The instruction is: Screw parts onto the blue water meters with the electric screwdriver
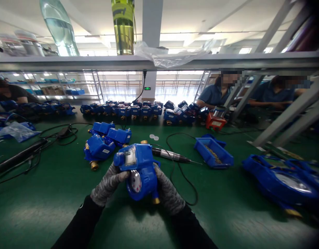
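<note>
Both my gloved hands hold one blue water meter (138,169) above the green table (58,193). My left hand (109,185) grips its left side under the rectangular top module. On the other side, my right hand (167,190) cups the body near a brass fitting at the bottom. The meter's round dial faces me. An electric screwdriver (172,156) lies on the table just behind the meter, its cable looping to the right.
Three more blue meters (105,141) lie behind my left hand. A blue tray of screws (213,152) sits to the right, blue housings (281,180) at far right. A row of meters (138,110) lines the far edge. Other people sit opposite. Cables and a black tool (19,157) lie left.
</note>
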The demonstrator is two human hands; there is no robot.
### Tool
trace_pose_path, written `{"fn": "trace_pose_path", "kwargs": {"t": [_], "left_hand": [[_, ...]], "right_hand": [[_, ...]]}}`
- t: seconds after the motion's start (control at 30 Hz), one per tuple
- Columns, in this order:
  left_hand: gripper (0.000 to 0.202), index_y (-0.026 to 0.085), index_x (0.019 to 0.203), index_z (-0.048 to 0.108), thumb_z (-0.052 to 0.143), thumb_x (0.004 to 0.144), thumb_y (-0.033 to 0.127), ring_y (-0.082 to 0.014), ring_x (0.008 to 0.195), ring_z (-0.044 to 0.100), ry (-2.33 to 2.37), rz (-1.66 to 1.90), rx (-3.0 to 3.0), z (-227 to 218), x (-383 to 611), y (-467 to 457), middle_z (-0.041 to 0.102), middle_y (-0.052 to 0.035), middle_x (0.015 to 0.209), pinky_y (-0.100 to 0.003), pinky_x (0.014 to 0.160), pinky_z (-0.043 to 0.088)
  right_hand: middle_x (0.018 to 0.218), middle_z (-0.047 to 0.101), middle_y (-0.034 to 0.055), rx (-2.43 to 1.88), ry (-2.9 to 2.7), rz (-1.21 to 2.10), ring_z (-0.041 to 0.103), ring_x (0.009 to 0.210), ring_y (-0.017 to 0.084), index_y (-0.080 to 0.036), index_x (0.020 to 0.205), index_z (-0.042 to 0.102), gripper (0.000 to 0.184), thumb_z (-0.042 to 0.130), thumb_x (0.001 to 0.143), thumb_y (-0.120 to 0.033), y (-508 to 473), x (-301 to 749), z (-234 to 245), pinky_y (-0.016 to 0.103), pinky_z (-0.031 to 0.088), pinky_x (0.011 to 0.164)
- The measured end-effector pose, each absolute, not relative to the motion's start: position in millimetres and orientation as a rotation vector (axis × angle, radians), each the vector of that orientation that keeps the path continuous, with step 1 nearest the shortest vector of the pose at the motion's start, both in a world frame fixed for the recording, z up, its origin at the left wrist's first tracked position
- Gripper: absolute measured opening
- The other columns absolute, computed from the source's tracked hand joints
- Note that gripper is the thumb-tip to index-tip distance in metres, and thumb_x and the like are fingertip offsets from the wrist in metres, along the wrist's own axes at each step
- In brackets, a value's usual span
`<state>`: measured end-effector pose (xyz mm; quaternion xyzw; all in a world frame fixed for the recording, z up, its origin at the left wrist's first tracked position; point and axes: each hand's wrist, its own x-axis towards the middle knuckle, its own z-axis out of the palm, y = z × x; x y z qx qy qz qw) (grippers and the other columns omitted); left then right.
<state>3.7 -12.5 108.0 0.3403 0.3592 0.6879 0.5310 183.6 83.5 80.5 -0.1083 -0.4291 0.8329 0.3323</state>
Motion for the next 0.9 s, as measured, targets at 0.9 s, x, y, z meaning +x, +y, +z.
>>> {"fn": "trace_pose_path", "kwargs": {"t": [0.9], "left_hand": [[0.122, 0.027, 0.158, 0.025, 0.101, 0.062, 0.031, -0.0396, 0.141, 0.047, 1.056, 1.212, 1.343, 61, -20, -10, 0.044, -0.0170, 0.156, -0.058, 0.121, 0.038]], "right_hand": [[0.138, 0.058, 0.0040, -0.274, -2.427, 0.725, 0.060, 0.124, 0.030, -0.036, 0.136, 0.058, 0.063, 0.088, 0.080, -0.040, 115, 250, 93, 0.050, 0.053, 0.105]]}}
